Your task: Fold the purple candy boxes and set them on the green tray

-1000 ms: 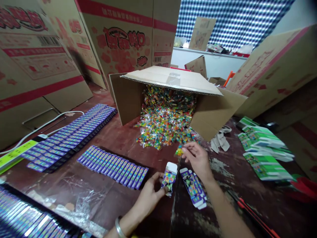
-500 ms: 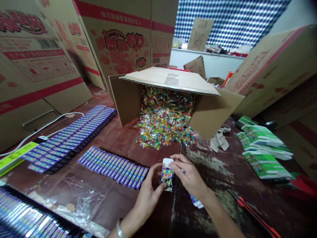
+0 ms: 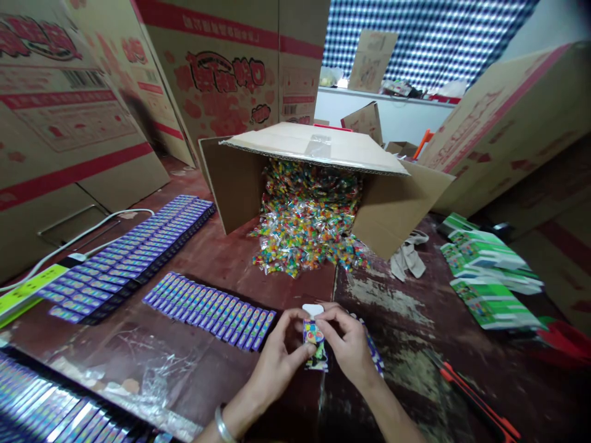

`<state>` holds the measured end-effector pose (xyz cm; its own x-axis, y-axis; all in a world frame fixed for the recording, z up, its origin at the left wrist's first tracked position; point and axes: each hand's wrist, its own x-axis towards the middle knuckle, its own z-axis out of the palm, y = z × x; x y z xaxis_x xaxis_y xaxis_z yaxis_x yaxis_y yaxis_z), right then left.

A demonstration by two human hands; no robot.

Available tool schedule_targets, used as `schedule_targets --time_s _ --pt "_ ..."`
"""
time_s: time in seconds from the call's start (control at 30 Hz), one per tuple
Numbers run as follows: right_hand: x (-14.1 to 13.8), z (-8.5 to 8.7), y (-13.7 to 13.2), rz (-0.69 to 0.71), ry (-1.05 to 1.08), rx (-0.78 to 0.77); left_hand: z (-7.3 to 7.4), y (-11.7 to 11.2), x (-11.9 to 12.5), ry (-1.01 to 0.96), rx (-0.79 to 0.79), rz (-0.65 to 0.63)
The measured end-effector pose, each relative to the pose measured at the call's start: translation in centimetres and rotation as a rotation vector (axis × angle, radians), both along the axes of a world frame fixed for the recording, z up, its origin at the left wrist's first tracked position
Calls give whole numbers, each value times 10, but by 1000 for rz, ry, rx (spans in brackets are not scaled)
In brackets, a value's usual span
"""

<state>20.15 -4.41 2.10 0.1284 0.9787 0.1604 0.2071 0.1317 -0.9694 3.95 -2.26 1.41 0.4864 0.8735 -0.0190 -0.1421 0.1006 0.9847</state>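
Note:
My left hand (image 3: 279, 357) and my right hand (image 3: 351, 347) meet low in the middle of the view, both closed round one small colourful carton (image 3: 314, 343) held upright. Its white top flap (image 3: 313, 309) sticks up between my fingertips. Flat purple cartons (image 3: 373, 352) lie on the table just under my right hand, mostly hidden by it. Beyond my hands a big cardboard box (image 3: 318, 151) lies on its side, and a heap of small clear packets of coloured sweets (image 3: 307, 231) spills from it onto the table.
A row of purple cartons (image 3: 212, 309) lies left of my hands, with longer rows (image 3: 133, 252) further left and at the bottom left corner. Green cartons (image 3: 489, 277) are stacked at right. A power strip (image 3: 28, 290), red-handled tool (image 3: 475, 397) and tall boxes surround the worn table.
My right hand brought a sweet packet from the heap to the carton in my left hand. Both hands now grip the carton, lower and nearer to me, with the packet out of sight.

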Motion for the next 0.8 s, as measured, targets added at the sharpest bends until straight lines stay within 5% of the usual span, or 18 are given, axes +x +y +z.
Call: schedule_targets --time_s 0.17,0.63,0.8 --pt "-2 1 5 4 154 0 5 0 -1 -26 -70 44" --pt "13 4 21 107 227 -307 -1 -8 -7 267 149 80" --pt "10 15 16 81 13 -182 -1 -6 -10 270 156 68"
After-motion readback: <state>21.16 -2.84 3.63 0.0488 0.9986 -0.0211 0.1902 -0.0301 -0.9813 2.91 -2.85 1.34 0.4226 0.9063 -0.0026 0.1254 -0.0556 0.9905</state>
